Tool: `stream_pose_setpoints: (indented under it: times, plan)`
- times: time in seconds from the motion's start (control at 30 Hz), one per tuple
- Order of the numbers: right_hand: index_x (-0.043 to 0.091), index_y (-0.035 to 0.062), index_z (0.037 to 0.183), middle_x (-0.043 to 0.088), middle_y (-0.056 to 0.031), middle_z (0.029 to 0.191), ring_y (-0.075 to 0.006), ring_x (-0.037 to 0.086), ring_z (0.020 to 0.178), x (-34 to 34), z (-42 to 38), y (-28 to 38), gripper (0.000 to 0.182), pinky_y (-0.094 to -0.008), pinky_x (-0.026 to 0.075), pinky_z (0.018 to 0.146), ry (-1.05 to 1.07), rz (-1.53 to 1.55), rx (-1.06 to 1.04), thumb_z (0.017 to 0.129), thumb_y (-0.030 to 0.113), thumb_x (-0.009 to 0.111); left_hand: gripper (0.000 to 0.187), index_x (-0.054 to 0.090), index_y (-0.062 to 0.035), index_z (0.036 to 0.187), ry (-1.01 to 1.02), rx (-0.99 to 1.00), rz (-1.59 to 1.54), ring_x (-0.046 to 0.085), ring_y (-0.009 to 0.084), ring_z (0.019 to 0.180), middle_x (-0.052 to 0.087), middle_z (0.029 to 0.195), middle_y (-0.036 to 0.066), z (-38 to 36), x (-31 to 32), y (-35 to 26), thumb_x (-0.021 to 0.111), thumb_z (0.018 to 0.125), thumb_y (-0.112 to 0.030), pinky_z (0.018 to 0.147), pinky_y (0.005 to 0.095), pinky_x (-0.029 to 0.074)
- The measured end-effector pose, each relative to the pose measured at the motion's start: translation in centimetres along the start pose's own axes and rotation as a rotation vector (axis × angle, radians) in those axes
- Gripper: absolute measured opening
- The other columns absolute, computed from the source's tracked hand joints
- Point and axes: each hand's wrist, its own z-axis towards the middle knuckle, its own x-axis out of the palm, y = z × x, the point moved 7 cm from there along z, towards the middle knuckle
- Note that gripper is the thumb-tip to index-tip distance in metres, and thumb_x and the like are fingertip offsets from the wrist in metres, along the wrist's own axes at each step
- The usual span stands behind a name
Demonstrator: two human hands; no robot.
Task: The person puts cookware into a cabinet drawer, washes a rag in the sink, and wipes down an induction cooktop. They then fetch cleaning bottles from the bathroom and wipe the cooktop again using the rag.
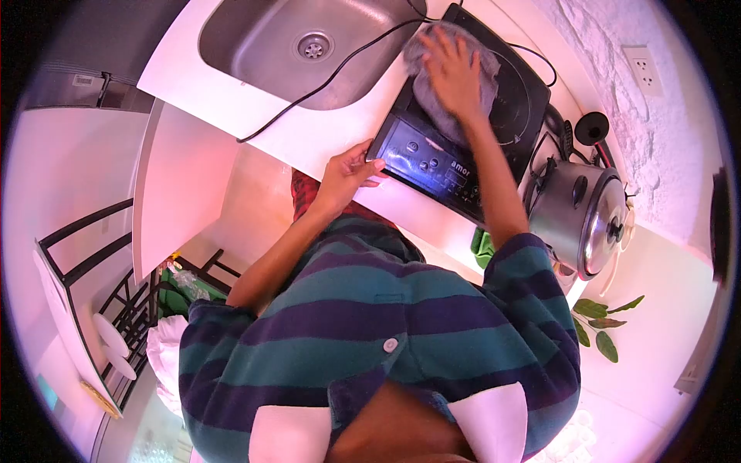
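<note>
A black induction cooktop with a lit-looking control panel lies on the white counter. My left hand grips its near left corner, the thumb at the panel's edge. On the glass top lies a crumpled grey cloth. My right hand rests flat on this cloth with its fingers spread, pressing it against the cooktop's far part. Part of the cloth is hidden under the palm and wrist.
A steel sink is set in the counter to the left. A black cord crosses the counter by the sink. To the right stand a silver pot with a glass lid and a black ladle-like utensil. A cabinet door hangs open on the left.
</note>
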Motion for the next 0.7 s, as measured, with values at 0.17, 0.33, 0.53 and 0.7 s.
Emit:
stream_pose_setpoints:
  times: [0.17, 0.33, 0.53, 0.7]
  plan:
    - [0.049, 0.0063, 0.109, 0.05, -0.0159, 0.108, -0.0319, 0.047, 0.099, -3.0, 6.4, -4.2, 0.029, -0.04, 0.039, 0.084, -0.203, 0.146, -0.235, 0.084, 0.02, 0.043, 0.051, 0.039, 0.0019, 0.124, -0.038, 0.035, -0.019, 0.058, 0.0109, 0.079, 0.056, 0.093, 0.005, -0.4, 0.1, 0.0, 0.061, 0.08, -0.013, 0.063, 0.0229, 0.052]
    - [0.049, 0.0041, 0.109, 0.049, -0.0161, 0.11, -0.033, 0.049, 0.098, -2.1, 6.3, -8.3, 0.029, -0.0388, 0.04, 0.084, -0.075, 0.224, 0.121, 0.085, 0.018, 0.041, 0.05, 0.041, 0.0016, 0.123, -0.067, 0.047, -0.043, 0.055, 0.0081, 0.076, 0.055, 0.088, 0.002, -0.4, 0.5, -0.4, 0.061, 0.08, -0.013, 0.063, 0.0222, 0.052]
    - [0.05, 0.0141, 0.109, 0.052, -0.0133, 0.109, -0.0329, 0.051, 0.1, -0.4, 1.7, -18.8, 0.031, -0.0392, 0.041, 0.081, -0.162, 0.243, 0.162, 0.085, 0.034, 0.045, 0.049, 0.043, 0.0002, 0.122, -0.114, 0.029, -0.038, 0.057, 0.0095, 0.074, 0.055, 0.084, 0.001, -0.5, 0.0, 0.2, 0.062, 0.079, -0.013, 0.063, 0.0222, 0.052]
    - [0.049, 0.0036, 0.108, 0.054, -0.0212, 0.103, -0.038, 0.05, 0.098, -3.2, -4.1, -24.8, 0.036, -0.0417, 0.041, 0.081, -0.117, 0.044, 0.453, 0.086, 0.032, 0.044, 0.049, 0.043, -0.0017, 0.122, -0.112, 0.024, -0.013, 0.059, 0.0111, 0.073, 0.056, 0.084, 0.001, -0.5, 0.3, -0.2, 0.063, 0.079, -0.015, 0.063, 0.0236, 0.053]
